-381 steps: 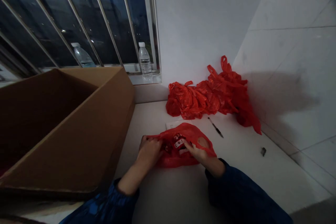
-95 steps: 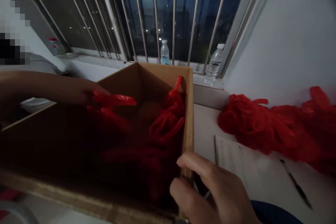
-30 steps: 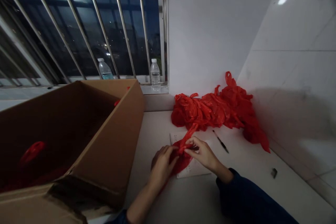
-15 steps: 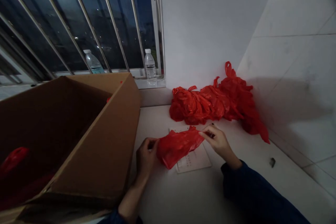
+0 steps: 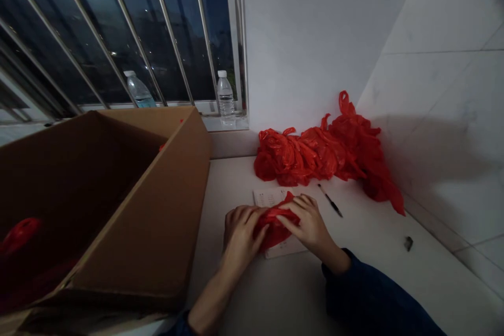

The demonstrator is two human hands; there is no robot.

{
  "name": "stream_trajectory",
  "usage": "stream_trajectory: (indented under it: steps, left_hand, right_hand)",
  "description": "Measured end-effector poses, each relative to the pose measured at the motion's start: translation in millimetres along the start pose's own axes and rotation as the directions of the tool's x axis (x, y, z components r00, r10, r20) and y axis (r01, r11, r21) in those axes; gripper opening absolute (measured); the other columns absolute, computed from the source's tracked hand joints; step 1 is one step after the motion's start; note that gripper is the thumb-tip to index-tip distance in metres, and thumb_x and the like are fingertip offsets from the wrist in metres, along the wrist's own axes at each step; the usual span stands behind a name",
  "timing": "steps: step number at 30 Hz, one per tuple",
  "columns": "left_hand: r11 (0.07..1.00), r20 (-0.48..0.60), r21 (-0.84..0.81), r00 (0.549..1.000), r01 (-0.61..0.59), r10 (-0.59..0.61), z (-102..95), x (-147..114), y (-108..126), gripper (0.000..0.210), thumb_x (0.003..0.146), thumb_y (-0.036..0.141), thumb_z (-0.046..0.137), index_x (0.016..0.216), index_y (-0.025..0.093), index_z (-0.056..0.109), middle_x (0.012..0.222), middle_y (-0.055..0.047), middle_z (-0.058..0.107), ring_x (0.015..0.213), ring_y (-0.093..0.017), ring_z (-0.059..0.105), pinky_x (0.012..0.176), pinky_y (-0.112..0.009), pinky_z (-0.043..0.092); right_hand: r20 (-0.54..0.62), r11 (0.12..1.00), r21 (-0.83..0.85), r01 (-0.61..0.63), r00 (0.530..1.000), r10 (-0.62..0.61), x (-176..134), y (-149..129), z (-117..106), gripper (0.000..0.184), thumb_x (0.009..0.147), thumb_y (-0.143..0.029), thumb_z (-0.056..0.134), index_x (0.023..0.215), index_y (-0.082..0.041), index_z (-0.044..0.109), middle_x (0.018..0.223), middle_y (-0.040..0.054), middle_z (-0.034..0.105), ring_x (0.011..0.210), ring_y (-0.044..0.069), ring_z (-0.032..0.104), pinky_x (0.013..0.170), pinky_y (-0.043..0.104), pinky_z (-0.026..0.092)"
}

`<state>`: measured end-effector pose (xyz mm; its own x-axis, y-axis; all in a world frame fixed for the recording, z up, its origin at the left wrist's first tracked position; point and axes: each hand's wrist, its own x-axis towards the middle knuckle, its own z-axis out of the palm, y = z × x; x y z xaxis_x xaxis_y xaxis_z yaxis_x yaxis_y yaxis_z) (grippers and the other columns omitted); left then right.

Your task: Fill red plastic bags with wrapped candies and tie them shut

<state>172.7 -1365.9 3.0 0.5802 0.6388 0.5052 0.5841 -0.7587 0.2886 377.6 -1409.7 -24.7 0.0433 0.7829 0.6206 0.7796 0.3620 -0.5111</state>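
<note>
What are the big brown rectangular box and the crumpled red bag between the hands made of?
The big brown rectangular box: most likely cardboard, matte, with flat, thin walls and straight creased corners.
The crumpled red bag: probably thin plastic film, slightly glossy, with fine wrinkles and soft highlights.

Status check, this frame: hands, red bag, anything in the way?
Left hand and right hand gripping red bag. Bag bunched over paper; contact unclear. Cardboard box left, pen right, both apart from the hands.

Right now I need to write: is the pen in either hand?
No, the pen lies on the table; the left hand and right hand hold red plastic.
</note>
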Motion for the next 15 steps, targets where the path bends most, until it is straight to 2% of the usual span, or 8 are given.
stream_trajectory:
  steps: [2,4,7,8,9,10,12,15]
  left_hand:
    - [0.997,-0.026,-0.06,0.998,0.048,-0.049,-0.3,-0.6,-3.8,0.017,0.093,0.027,0.056,0.103,0.027,0.071,0.099,-0.005,0.072,0.098,-0.024,0.06,0.092,-0.042,0.041]
    - [0.955,-0.147,-0.245,0.967,0.167,-0.207,-0.2,-1.1,-10.5,0.019,0.095,0.033,0.053,0.094,0.023,0.07,0.091,-0.005,0.07,0.09,-0.022,0.061,0.085,-0.036,0.045]
    - [0.725,-0.25,-0.636,0.819,0.263,-0.516,-1.3,0.5,-17.6,0.024,0.09,0.042,0.055,0.094,0.019,0.061,0.088,-0.004,0.067,0.08,-0.017,0.062,0.071,-0.026,0.05]
    - [0.651,-0.244,-0.717,0.785,0.25,-0.57,-2.7,1.4,-17.2,0.026,0.087,0.043,0.058,0.097,0.019,0.058,0.089,-0.003,0.067,0.079,-0.016,0.063,0.07,-0.024,0.05]
    - [0.6,-0.227,-0.765,0.775,0.232,-0.59,-4.9,2.1,-15.0,0.029,0.085,0.043,0.06,0.101,0.019,0.056,0.092,-0.003,0.067,0.081,-0.016,0.063,0.071,-0.024,0.051]
    - [0.575,-0.211,-0.789,0.786,0.214,-0.582,-8.0,2.5,-11.1,0.032,0.083,0.041,0.062,0.106,0.02,0.054,0.097,-0.004,0.067,0.085,-0.016,0.064,0.074,-0.024,0.052]
    - [0.58,-0.175,-0.79,0.834,0.199,-0.524,-17.4,2.1,0.8,0.041,0.081,0.039,0.065,0.116,0.022,0.052,0.106,-0.005,0.065,0.095,-0.017,0.063,0.083,-0.026,0.052]
    - [0.688,-0.179,-0.71,0.907,0.15,-0.382,-37.0,-0.5,21.0,0.04,0.082,0.035,0.068,0.118,0.023,0.056,0.111,-0.006,0.062,0.102,-0.02,0.06,0.09,-0.03,0.049]
  right_hand:
    - [-0.063,0.995,0.088,-0.049,0.997,0.055,0.5,3.5,-1.6,0.015,0.093,-0.035,0.057,0.086,-0.025,0.065,0.082,0.0024,0.066,0.086,0.023,0.058,0.093,0.043,0.038]
    - [-0.178,0.951,0.27,-0.149,0.963,0.201,0.4,12.4,-7.8,0.02,0.094,-0.038,0.054,0.084,-0.024,0.062,0.08,0.0022,0.063,0.08,0.021,0.057,0.085,0.038,0.043]
    - [-0.305,0.814,0.537,-0.222,0.848,0.433,0.0,26.8,-19.9,0.023,0.094,-0.043,0.053,0.087,-0.022,0.058,0.081,0.0019,0.059,0.078,0.019,0.056,0.074,0.032,0.045]
    - [-0.328,0.777,0.591,-0.216,0.816,0.476,0.0,29.7,-23.3,0.022,0.093,-0.044,0.055,0.091,-0.022,0.058,0.085,0.0022,0.059,0.08,0.019,0.056,0.075,0.032,0.046]
    - [-0.341,0.749,0.63,-0.204,0.794,0.503,0.2,31.2,-26.2,0.022,0.091,-0.044,0.058,0.097,-0.022,0.058,0.09,0.0029,0.06,0.085,0.019,0.057,0.078,0.033,0.047]
    - [-0.344,0.73,0.656,-0.19,0.786,0.513,0.5,31.1,-28.5,0.026,0.089,-0.043,0.061,0.104,-0.023,0.057,0.097,0.0037,0.06,0.09,0.019,0.058,0.082,0.033,0.047]
    - [-0.319,0.728,0.664,-0.171,0.815,0.483,1.5,26.4,-33.0,0.038,0.086,-0.042,0.066,0.117,-0.025,0.053,0.105,0.0049,0.06,0.097,0.02,0.059,0.089,0.036,0.048]
    - [-0.345,0.819,0.56,-0.129,0.862,0.371,1.0,10.0,-43.5,0.048,0.083,-0.039,0.069,0.125,-0.025,0.05,0.103,0.005,0.06,0.098,0.021,0.06,0.095,0.042,0.048]
